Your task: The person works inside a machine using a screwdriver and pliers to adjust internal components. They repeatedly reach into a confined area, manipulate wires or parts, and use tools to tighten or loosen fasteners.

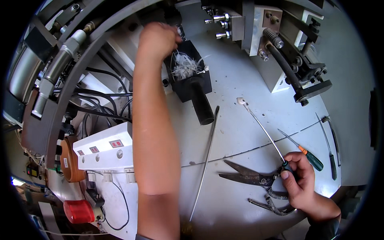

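My right hand (301, 180) is closed round the dark handle of a long thin screwdriver (264, 130), its shaft pointing away to the upper left. A whitish lump clings to the tip. Farther off, my left hand (159, 40) reaches over the far side of a black metal box (183, 89) with a thick black cylindrical handle (201, 102). Its fingers look curled, and what they hold, if anything, is hidden. Tangled white scraps and strands (185, 66) fill the box. Large dark scissors (250, 175) lie beside my right hand, blades pointing left.
A long metal rod (206, 164) lies across the middle of the table (236, 140). At the right are an orange-and-green screwdriver (306, 154) and another thin tool (330, 154). Machine parts (276, 44) overhang at the upper right. A white control box (106, 150), cables and a red lamp (80, 211) stand left.
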{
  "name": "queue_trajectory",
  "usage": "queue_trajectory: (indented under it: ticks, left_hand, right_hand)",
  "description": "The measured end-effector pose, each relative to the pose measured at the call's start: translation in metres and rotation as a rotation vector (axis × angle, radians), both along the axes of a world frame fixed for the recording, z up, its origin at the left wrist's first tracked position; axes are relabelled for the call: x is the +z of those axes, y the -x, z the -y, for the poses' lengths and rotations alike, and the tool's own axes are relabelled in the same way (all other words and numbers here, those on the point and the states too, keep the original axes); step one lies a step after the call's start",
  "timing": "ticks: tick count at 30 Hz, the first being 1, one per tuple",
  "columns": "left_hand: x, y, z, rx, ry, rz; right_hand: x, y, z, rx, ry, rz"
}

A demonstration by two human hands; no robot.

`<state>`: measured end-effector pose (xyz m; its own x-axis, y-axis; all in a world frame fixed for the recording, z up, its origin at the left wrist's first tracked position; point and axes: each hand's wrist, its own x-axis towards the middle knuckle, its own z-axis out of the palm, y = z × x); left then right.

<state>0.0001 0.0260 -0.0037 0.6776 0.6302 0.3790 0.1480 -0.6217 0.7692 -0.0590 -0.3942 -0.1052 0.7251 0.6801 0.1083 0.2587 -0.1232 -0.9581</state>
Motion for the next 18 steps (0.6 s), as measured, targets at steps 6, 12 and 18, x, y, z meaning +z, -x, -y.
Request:
queue_trajectory:
  ticks: [6, 12, 18]
  left_hand:
    - [-0.014, -0.003, -0.01, 0.036, -0.186, -0.39]
    - [-0.008, -0.003, 0.005, -0.001, -0.032, -0.349]
    - [0.043, 0.033, 0.069, -0.102, -0.094, -0.284]
  right_hand:
    - [0.006, 0.001, 0.001, -0.001, 0.002, -0.051]
    - [0.004, 0.001, 0.002, -0.016, 0.001, -0.062]
    - [0.017, 0.005, -0.002, -0.042, 0.015, 0.336]
